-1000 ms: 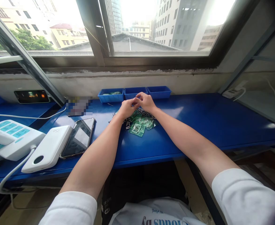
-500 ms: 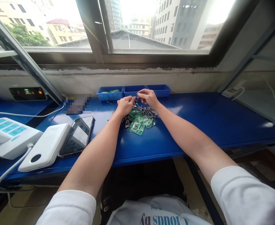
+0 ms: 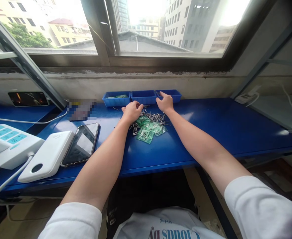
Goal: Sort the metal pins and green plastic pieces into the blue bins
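Observation:
My left hand (image 3: 132, 112) rests low over the far left side of a pile of small dark and silvery metal pieces (image 3: 158, 117), thin like screws or pins. Its fingers are curled, and whatever they hold is hidden. My right hand (image 3: 165, 103) is at the front edge of the right blue bin (image 3: 175, 97). Its fingers are bent over the rim, with something small and pale at the tips that I cannot make out. Several clear green packets (image 3: 146, 135) with slim pieces inside lie on the near side of the pile.
Beside the right bin stand a middle blue bin (image 3: 143, 98) and a left blue bin (image 3: 116, 101) containing green packets. On the left of the blue table (image 3: 210, 132) lie a dark phone (image 3: 82, 144), a white power bank (image 3: 47, 156) and a power strip (image 3: 11, 146) with cables.
My right hand has moved right and away from my left hand, from above the pile to the right bin. My left hand has stayed near the pile, its fingers turned slightly downward.

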A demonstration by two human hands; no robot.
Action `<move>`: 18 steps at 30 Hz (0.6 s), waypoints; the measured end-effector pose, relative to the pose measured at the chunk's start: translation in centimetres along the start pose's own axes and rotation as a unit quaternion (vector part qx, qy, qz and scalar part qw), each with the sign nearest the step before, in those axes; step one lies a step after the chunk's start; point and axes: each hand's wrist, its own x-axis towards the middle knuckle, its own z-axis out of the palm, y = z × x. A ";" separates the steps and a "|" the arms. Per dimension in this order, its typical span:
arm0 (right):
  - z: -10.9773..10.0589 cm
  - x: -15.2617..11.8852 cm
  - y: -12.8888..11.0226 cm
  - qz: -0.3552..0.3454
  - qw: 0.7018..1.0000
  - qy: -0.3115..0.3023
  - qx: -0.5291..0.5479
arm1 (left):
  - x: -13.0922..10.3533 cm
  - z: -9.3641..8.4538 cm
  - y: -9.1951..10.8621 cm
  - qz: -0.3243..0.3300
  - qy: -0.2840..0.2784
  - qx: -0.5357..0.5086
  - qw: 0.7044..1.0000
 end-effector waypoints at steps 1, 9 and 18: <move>-0.2 0.0 0.3 0.002 0.999 0.002 -0.047 | 0.0 0.0 -0.1 0.002 -0.002 0.005 1.000; -0.7 -0.1 1.5 0.029 0.979 -0.067 -0.188 | 0.2 0.3 -0.6 0.012 -0.025 0.034 0.999; -0.7 -0.7 -0.1 -0.092 0.986 -0.025 -0.139 | 0.0 0.1 -0.4 0.016 -0.030 0.045 0.998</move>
